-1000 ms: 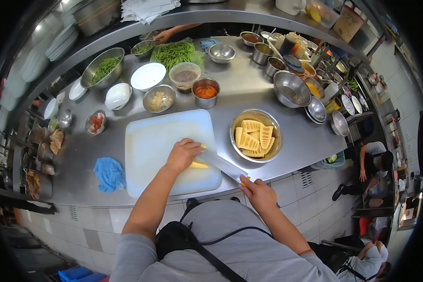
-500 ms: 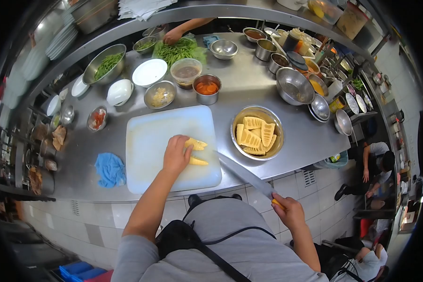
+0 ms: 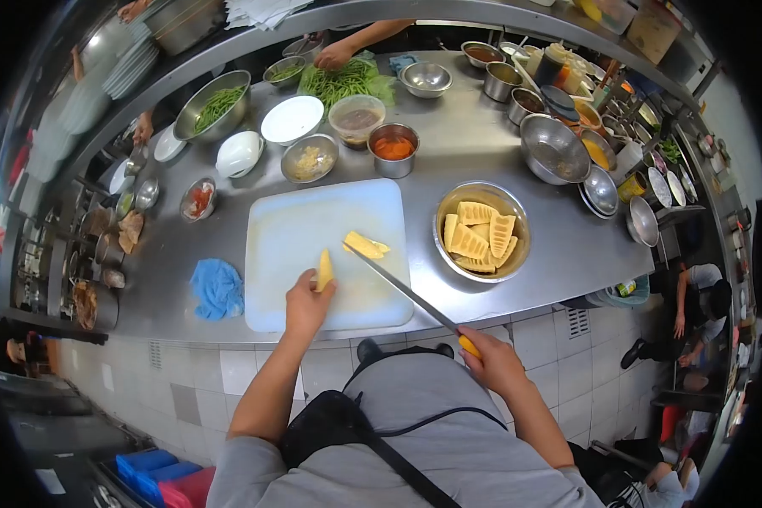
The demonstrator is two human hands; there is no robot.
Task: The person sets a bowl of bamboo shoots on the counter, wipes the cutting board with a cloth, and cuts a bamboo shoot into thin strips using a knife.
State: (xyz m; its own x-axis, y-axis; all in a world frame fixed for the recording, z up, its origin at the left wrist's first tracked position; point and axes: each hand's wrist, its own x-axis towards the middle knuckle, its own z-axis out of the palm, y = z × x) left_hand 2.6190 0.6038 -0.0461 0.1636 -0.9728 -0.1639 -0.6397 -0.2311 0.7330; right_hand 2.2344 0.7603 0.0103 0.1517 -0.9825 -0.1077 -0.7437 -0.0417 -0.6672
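My left hand [image 3: 307,306] pinches a slim yellow piece of bamboo shoot [image 3: 325,267], tilted up over the white cutting board [image 3: 283,224]. In my right hand [image 3: 492,364] is a long knife [image 3: 419,300] by its yellow handle. Its blade reaches left across the board, with the tip at another bamboo shoot piece [image 3: 367,246] lying there; whether they touch I cannot tell. Right of the board stands a steel bowl [image 3: 525,222] with several ridged bamboo shoot pieces [image 3: 472,243] in it.
A crumpled blue cloth [image 3: 217,289] lies left of the board. Behind it are a bowl of chopped garlic-like bits [image 3: 310,162], a pot of orange food [image 3: 393,148] and a white plate [image 3: 293,121]. Across the table, another person's hand [image 3: 336,56] touches green beans [image 3: 338,83]. Steel bowls [image 3: 555,150] stand right.
My left hand has drawn one bamboo shoot piece toward me and left, apart from the other. The knife has moved left so its blade now lies over the board. The view has shifted slightly.
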